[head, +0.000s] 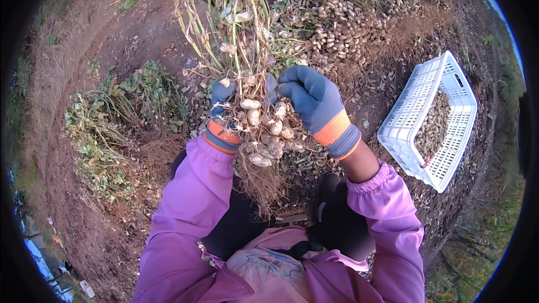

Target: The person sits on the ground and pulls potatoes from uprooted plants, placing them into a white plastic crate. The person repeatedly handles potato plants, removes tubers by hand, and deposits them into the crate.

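My left hand (222,97), in a grey-blue coated glove with an orange cuff, grips an uprooted peanut plant (238,29) around the base of its stems. Leafy stems rise away from me, while thin roots (261,187) hang towards my lap. A cluster of pale peanut pods (254,116) dangles in front of that palm and partly hides the fingers. My right hand (311,97), gloved alike, is at the right side of the cluster with its fingers bent inwards. Whether a pod is between those fingertips cannot be made out.
A white slatted plastic crate (457,134), tilted in view, holds loose peanuts (433,128) at my right. Beyond my hands lies a heap of pulled plants with pods (343,29). More leafy plants (113,130) lie on the soil at my left. My dark-clad legs (345,227) are below.
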Tool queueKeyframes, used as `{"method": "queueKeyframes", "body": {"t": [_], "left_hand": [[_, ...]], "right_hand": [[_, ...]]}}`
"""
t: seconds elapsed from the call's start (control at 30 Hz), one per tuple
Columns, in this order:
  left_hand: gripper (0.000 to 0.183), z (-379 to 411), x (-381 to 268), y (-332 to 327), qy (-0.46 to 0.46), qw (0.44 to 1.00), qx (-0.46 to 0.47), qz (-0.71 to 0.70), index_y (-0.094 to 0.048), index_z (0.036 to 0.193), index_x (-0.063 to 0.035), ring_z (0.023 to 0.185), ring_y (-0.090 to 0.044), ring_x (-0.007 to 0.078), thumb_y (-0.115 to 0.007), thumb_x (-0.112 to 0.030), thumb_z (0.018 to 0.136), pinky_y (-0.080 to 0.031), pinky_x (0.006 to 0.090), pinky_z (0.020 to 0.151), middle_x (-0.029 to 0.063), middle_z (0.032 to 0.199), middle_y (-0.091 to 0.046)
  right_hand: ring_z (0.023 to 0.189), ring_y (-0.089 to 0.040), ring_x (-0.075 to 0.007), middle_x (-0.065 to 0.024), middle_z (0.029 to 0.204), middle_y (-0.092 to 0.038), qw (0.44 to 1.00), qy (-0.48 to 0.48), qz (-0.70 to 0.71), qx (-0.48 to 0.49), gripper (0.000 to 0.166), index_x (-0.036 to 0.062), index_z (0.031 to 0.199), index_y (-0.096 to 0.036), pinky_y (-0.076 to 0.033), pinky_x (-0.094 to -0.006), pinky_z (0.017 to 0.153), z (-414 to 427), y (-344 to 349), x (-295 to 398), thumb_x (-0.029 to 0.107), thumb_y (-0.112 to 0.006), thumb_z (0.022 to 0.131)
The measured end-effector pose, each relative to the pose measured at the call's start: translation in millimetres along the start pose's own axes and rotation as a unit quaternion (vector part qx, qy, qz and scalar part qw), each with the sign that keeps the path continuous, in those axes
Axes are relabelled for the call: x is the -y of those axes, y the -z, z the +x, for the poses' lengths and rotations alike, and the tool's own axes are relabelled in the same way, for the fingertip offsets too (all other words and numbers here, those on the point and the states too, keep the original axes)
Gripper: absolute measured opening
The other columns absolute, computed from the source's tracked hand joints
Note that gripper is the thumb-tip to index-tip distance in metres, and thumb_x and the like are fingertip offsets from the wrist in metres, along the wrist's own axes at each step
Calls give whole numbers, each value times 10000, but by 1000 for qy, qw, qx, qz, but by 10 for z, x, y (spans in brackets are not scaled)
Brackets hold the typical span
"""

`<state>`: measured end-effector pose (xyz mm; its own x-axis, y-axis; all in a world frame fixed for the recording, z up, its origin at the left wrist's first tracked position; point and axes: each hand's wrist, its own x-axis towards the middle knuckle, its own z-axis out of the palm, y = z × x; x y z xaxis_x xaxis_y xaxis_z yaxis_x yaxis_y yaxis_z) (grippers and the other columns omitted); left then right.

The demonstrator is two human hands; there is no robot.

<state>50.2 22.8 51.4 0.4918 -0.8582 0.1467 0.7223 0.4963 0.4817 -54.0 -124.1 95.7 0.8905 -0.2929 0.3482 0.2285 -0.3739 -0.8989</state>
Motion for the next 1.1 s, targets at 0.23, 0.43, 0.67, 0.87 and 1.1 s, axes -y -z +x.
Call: {"method": "queueKeyframes", "body": {"t": [0.23, 0.43, 0.67, 0.87, 1.1], "left_hand": [[716, 60, 120, 67, 15, 998, -60, 4, -518, 1166, 66, 629, -561, 193, -550, -550, 803, -492, 277, 549, 133, 851, -584], [930, 69, 88, 213, 34, 990, 117, -69, -326, 1385, 16, 675, -437, 164, -655, -511, 694, -386, 360, 679, 19, 765, -424], [920, 95, -53, 63, 0, 995, 85, -48, -348, 1349, 9, 684, -408, 151, -665, -551, 691, -377, 333, 635, 21, 801, -431], [941, 57, -79, 73, 23, 998, 55, -6, -322, 1365, 30, 695, -405, 113, -761, -445, 681, -341, 273, 616, 1, 811, -434], [914, 7, 75, 1, -17, 999, -34, 9, -321, 1392, 45, 733, -530, 179, -631, -532, 754, -496, 311, 659, 64, 871, -530]], "right_hand": [[722, -575, -329, -170, 781, -590, 985, 77, -136, -73, 106, 12, 933, -577, -464, -398, 635, -37, 12, -93, 25, -581, 828], [499, -426, -65, 31, 628, -497, 948, -249, 129, -150, 65, 46, 888, -607, -327, -228, 429, 142, 603, -211, 105, -588, 869], [570, -464, -51, 28, 693, -513, 898, -333, 276, 77, 222, 34, 1062, -589, -375, -195, 486, -162, 213, 217, 177, -614, 895], [811, -547, -66, 15, 884, -597, 917, -302, 225, 133, 235, -2, 1023, -612, -449, -210, 734, -243, 96, 141, 151, -657, 851], [755, -563, -65, 10, 823, -617, 902, -314, 267, 123, 144, 28, 939, -622, -456, -219, 684, -278, 88, 37, 115, -657, 831]]}}
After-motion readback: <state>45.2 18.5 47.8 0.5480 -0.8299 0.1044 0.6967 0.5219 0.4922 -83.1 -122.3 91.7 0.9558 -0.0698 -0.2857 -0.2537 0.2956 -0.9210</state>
